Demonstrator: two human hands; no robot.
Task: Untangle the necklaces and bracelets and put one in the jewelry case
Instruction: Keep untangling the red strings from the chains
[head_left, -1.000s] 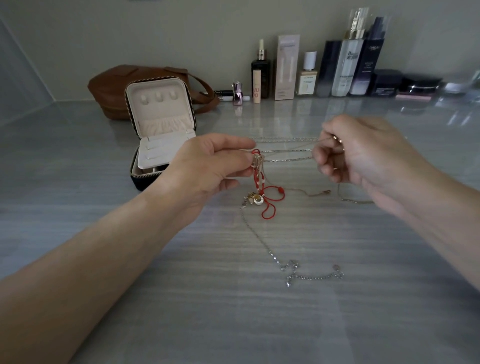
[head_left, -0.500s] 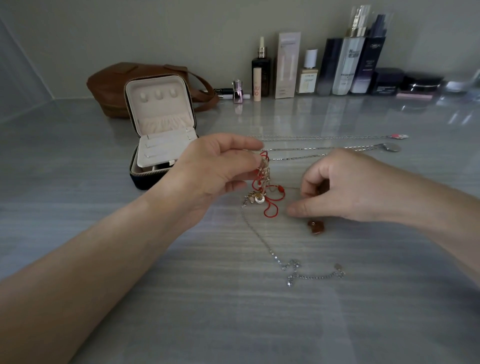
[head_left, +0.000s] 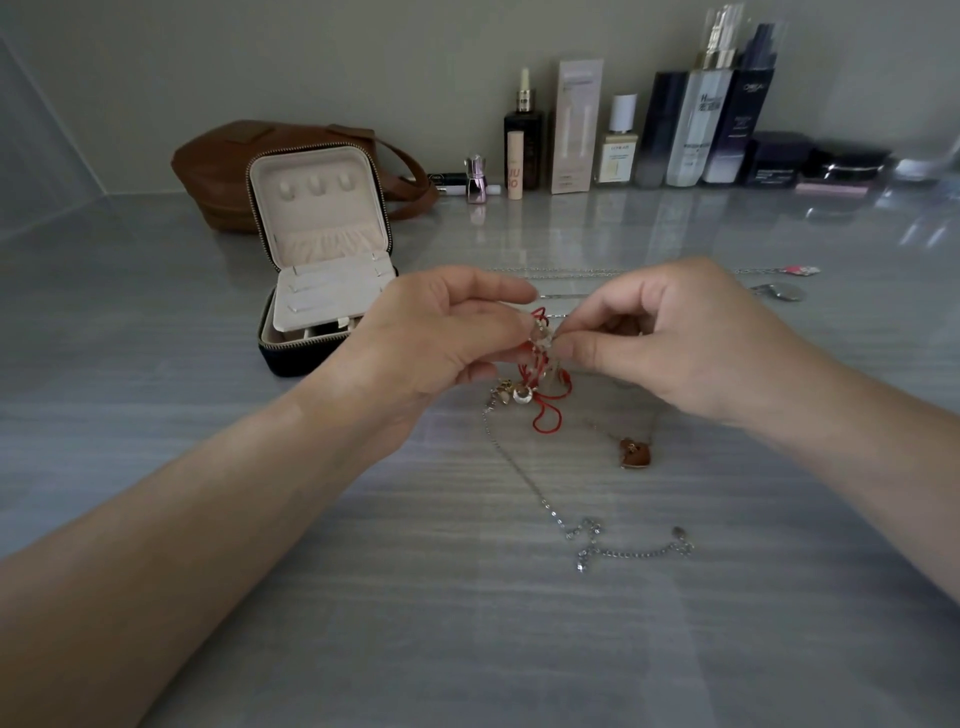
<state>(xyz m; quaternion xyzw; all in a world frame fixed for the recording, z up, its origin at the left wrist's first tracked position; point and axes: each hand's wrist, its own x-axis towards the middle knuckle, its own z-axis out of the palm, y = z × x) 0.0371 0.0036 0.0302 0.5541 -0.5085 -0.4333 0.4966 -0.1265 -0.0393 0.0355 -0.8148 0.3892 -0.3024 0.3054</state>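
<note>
1. The left hand still pinches the tangled knot of red cord and thin metal chains, held just above the grey striped tabletop.
2. The right hand, lower by the brown heart pendant half a second ago, has come up. It now pinches the knot from the opposite side.
3. The open black, beige-lined jewelry case stands unmoved behind the left hand.

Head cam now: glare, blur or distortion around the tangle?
Head view: dim, flat light; glare streaks on the glossy counter far right; wide-angle stretch enlarges the forearms; the tangle pinched between left hand and right hand is small and soft, strands inseparable; the silver chain nearer the camera is sharp.
</note>
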